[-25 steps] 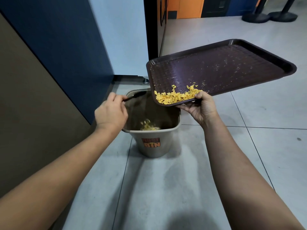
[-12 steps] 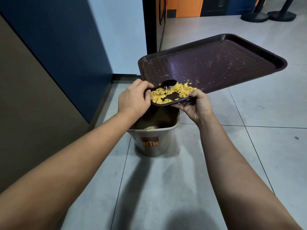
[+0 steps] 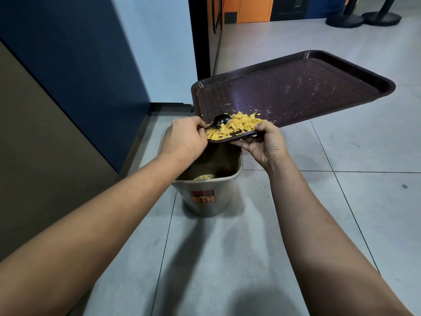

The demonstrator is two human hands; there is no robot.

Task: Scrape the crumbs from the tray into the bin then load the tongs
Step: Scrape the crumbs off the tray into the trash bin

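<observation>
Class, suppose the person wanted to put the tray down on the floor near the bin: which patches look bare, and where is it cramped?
Bare floor tiles lie right of the bin, under and beyond the tray; more nearer the camera. Cramped: the strip between the bin and the blue wall panel, and above the bin, where the left hand, spoon and right hand meet.

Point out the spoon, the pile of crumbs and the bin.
spoon (image 3: 221, 120), head view, on its black bowl.
pile of crumbs (image 3: 237, 127), head view, middle of the yellow heap at the tray's low corner.
bin (image 3: 206, 205), head view, on its front wall.
</observation>
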